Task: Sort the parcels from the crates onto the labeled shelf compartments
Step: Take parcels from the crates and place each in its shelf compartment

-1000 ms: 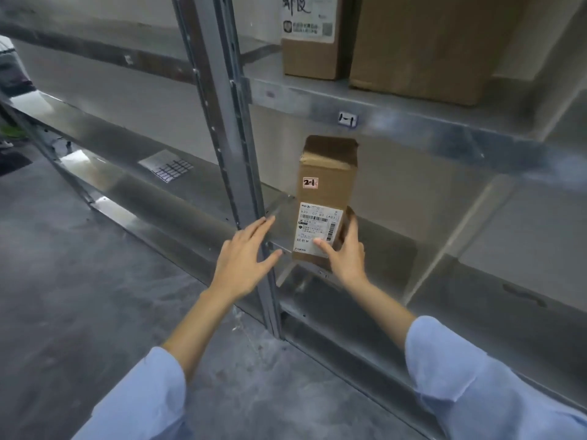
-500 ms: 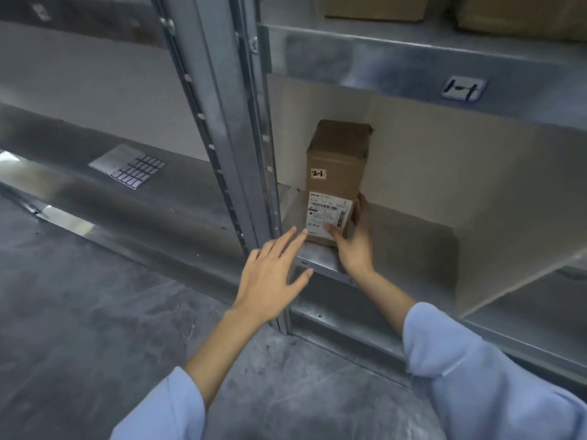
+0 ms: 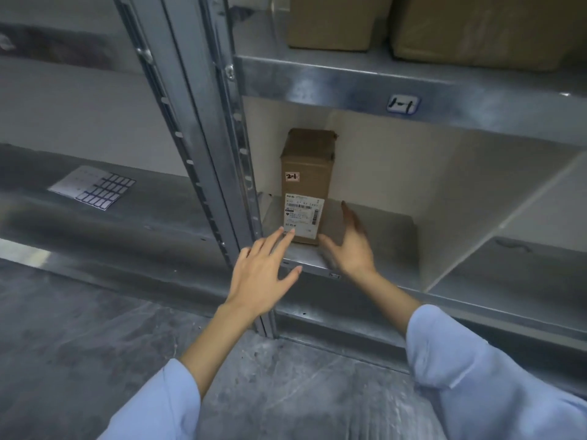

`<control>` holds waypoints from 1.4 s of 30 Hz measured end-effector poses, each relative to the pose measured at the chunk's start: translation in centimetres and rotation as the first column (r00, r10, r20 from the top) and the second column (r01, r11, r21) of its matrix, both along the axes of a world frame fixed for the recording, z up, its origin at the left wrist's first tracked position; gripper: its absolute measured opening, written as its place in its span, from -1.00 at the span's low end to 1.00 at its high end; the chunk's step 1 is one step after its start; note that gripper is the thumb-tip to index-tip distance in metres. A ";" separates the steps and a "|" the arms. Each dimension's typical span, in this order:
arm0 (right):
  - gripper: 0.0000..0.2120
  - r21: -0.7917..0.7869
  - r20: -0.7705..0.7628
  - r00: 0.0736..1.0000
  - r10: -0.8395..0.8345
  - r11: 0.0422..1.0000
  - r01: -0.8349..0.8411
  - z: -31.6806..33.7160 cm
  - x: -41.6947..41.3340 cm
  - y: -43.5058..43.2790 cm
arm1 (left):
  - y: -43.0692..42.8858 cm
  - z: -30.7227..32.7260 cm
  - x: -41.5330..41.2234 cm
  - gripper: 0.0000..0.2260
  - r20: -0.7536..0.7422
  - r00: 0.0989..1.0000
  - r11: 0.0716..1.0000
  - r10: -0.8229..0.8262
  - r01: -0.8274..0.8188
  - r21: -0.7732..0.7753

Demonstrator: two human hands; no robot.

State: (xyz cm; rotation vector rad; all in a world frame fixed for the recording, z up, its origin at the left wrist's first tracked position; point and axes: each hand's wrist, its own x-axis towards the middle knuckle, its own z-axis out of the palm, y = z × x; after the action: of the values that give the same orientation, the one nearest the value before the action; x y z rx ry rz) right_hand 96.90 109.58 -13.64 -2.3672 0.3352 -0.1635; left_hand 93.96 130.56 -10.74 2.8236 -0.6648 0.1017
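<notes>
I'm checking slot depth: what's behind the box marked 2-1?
Only the pale back panel shows above and beside the box; the space directly behind it is hidden by the box itself.

left hand point(image 3: 263, 274): fingers straight, spread, arm extended forward | right hand point(image 3: 351, 249): fingers extended, thumb splayed, blurred

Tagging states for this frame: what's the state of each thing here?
parcel marked 2-1, upright on the lower shelf, labels facing out, not gripped.
left hand, open, fingertips at the parcel's lower front.
right hand, open, blurred, just right of the parcel.
two boxes, standing on the upper shelf.
sticker sheet, flat on the left shelf.
</notes>
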 end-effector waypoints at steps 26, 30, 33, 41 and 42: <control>-0.30 -0.486 -0.137 0.949 -0.284 0.854 0.185 8.2 -40.0 -30.1 | -33.9 6.7 -25.2 -0.23 0.011 0.897 0.894 -0.442 0.439 0.095; -0.31 -0.517 -0.138 0.895 -0.423 0.802 0.299 10.4 -49.7 -37.8 | -43.3 7.9 -31.8 -0.23 0.040 0.831 0.831 -0.554 0.551 0.070; -0.32 -0.531 -0.126 0.834 -0.536 0.747 0.400 11.9 -56.7 -42.5 | -49.8 8.8 -36.8 -0.24 0.063 0.758 0.760 -0.649 0.646 0.062; -0.35 -0.481 -0.085 0.645 -0.760 0.598 0.641 13.2 -71.6 -53.1 | -65.0 10.7 -47.9 -0.24 0.135 0.548 0.559 -0.826 0.827 0.060; -0.35 -0.479 -0.083 0.620 -0.781 0.577 0.662 13.1 -73.0 -54.4 | -66.8 10.9 -49.0 -0.25 0.145 0.521 0.533 -0.841 0.844 0.060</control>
State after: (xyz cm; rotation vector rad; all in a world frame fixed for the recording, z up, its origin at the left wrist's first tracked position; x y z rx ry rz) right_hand 23.90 55.21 -0.50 -2.4944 1.5873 -0.2979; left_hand 45.00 63.72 0.11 2.1393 -1.9790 0.1471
